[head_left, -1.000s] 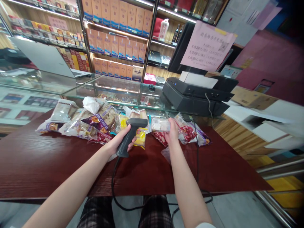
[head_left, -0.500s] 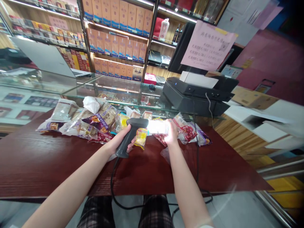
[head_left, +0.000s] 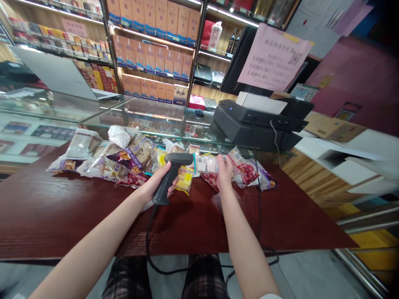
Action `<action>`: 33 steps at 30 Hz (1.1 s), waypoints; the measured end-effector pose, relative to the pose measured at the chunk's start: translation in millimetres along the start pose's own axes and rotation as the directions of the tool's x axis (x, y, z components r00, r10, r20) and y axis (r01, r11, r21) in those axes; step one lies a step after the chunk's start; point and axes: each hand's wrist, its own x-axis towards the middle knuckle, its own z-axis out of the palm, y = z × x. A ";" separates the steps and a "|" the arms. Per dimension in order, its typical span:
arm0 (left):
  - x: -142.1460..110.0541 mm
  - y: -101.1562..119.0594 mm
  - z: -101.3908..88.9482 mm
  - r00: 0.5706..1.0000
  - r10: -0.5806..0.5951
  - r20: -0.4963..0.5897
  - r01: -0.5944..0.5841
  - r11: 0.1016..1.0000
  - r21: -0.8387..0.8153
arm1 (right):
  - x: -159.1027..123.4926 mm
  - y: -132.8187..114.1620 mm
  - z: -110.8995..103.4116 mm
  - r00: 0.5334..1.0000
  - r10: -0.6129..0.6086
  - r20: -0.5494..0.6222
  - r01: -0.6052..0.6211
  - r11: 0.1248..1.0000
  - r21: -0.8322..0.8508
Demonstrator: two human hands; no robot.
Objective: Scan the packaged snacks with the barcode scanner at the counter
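Note:
My left hand (head_left: 160, 182) is wrapped round the handle of a black barcode scanner (head_left: 170, 176), its head pointing right. In front of that head, my right hand (head_left: 225, 170) grips a clear plastic snack package (head_left: 206, 164) with a white label and a blue edge at its left. A yellow snack packet (head_left: 185, 179) lies just behind the scanner's handle. Left of the scanner is a heap of bagged snacks (head_left: 124, 155) in clear, purple and red wrappers. Red and purple snack bags (head_left: 247, 170) lie to the right of my right hand.
The dark red wooden table (head_left: 77, 216) spans the front, with the scanner's black cable (head_left: 148, 241) hanging over its edge. Behind stands a glass display counter (head_left: 149, 112). A black printer (head_left: 258, 120) is at the back right, and a laptop (head_left: 59, 72) at the back left.
The bright scanner light that washed out the package in my right hand is gone, so its label shows. Both hands have hardly moved.

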 end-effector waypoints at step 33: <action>8.3 2.2 -11.7 0.985 0.151 -0.085 -0.159 0.984 -0.085 | -23.9 18.2 1.9 0.751 0.136 0.646 0.615 0.213 -0.759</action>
